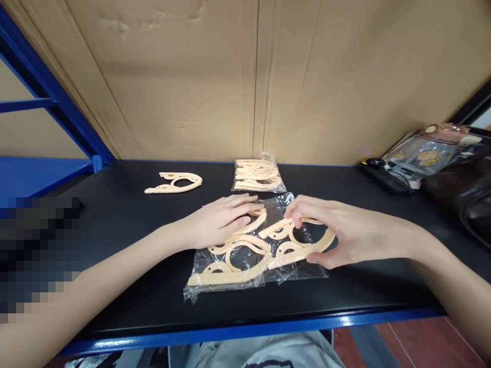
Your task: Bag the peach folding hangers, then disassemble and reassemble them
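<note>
Cream plastic hanger pieces (238, 258) lie on a clear plastic bag (199, 266) in the middle of the black table (126, 235). My left hand (218, 220) rests flat on the pieces at the bag's upper left, fingers stretched out. My right hand (345, 232) pinches a curved hanger piece (303, 250) on the right, thumb under its lower rim and fingers over its top.
A sealed bag of the same pieces (258, 175) lies further back. A single loose hanger (174, 183) lies back left. A black bag (464, 197) and a packaged item (425, 153) sit at the right. Cardboard stands behind; blue shelf frame (53, 102) at left.
</note>
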### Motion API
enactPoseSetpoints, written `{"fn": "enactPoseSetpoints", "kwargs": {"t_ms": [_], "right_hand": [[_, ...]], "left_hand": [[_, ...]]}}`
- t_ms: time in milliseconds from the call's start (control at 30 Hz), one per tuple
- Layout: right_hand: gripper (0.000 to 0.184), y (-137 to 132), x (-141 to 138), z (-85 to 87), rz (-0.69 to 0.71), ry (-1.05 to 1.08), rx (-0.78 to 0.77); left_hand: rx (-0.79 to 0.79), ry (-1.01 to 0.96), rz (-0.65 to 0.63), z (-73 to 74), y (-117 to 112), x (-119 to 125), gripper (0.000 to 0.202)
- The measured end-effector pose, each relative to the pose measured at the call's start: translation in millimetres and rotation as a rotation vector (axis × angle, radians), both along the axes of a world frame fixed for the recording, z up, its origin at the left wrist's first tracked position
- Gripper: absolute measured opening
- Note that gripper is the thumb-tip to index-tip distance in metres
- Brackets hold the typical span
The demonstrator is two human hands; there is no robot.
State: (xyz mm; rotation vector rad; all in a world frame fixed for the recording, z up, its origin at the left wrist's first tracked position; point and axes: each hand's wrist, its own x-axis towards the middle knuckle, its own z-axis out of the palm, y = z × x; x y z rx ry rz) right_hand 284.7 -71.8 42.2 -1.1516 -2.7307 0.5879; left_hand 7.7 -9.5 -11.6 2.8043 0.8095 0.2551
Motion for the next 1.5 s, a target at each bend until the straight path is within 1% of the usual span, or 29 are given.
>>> {"fn": "enactPoseSetpoints", "kwargs": {"t_ms": [100,233,333,433,567,667,733,800,900,967,1200,1500], "right_hand": [[0.032,2,-4,-6.2,0.008,0.046,-0.016],[0.027,4,-11,-18.7,0.044,0.112,-0.026],[0.029,1,-17,-26.5,0.020,0.122,-0.018],[0.034,-2,-22,-30.5,-0.017,0.154,-0.058],[0.041,0,-19,-28.2,-0.035,0.188,-0.111],[0.047,5,-9,-21.6,-0.083,0.065,-0.118],[0.043,8,-1,-17.6,-0.093,-0.019,-0.122],[0.036,9,3,-15.8,-0.068,-0.041,-0.140],[0.026,10,4,-17.7,-0.020,0.023,-0.183],[0.022,10,2,-20.8,-0.014,0.086,-0.193],[0.029,11,-10,-28.9,-0.050,0.221,-0.243],[0.034,-1,-23,-33.2,-0.071,0.272,-0.223]], "left_hand": [[-0.003,0.005,-0.002,-0.7,0,-1,0.043],[0.005,0.004,0.004,-0.9,1,0,0.044],[0.014,-0.005,-0.003,-1.3,1,0,0.043],[0.018,-0.005,-0.014,-2.4,1,0,0.043],[0.008,0.013,0.005,-3.9,2,-1,0.043],[-0.004,0.028,0.022,-3.8,2,-1,0.044],[-0.011,0.038,0.029,-3.1,2,-1,0.044],[-0.017,0.044,0.034,-2.2,2,-1,0.044],[-0.022,0.053,0.046,-1.5,1,-1,0.044],[-0.026,0.056,0.054,-1.4,0,-1,0.044],[-0.035,0.047,0.048,-0.5,2,0,0.044],[-0.039,0.065,0.082,-1.2,2,2,0.052]]}}
